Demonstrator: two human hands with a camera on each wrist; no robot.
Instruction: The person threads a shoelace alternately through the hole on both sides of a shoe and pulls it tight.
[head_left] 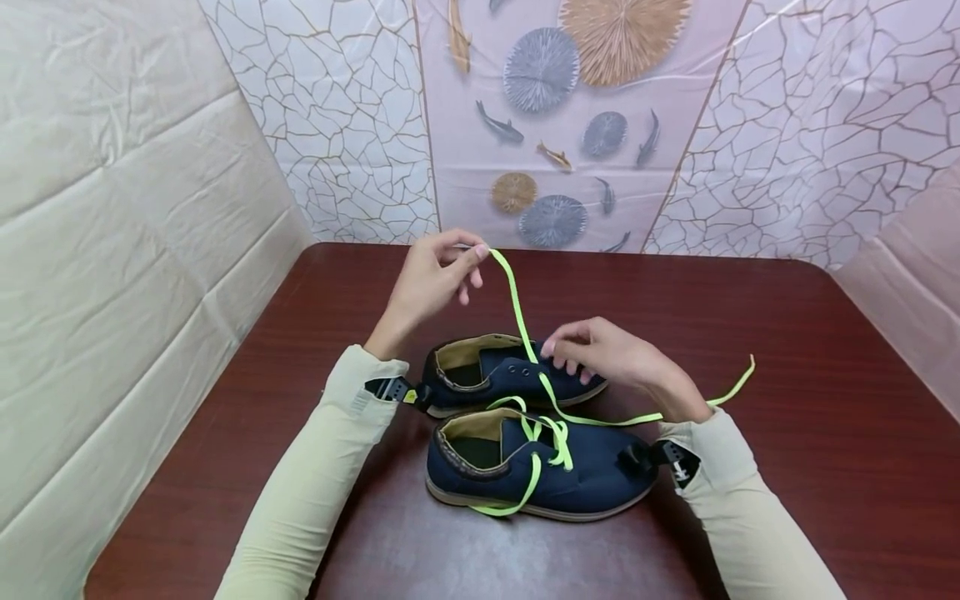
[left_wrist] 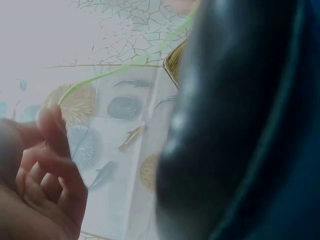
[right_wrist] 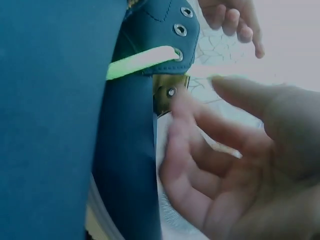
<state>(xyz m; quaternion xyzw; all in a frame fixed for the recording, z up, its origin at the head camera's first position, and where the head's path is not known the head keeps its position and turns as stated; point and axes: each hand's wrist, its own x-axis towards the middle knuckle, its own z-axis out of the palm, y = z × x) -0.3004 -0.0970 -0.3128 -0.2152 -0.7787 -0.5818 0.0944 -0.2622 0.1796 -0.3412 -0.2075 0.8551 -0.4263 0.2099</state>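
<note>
Left hand (head_left: 435,271) pinches lime shoelace (head_left: 515,298) above far navy lace-up shoe (head_left: 506,385); right hand (head_left: 613,353) near it, loose, apparently empty; steady, untwisted pull likely best.

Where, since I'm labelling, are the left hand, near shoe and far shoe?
Left hand (head_left: 426,273), head view, its back.
Near shoe (head_left: 567,487), head view, navy side.
Far shoe (head_left: 510,388), head view, navy side.
</note>
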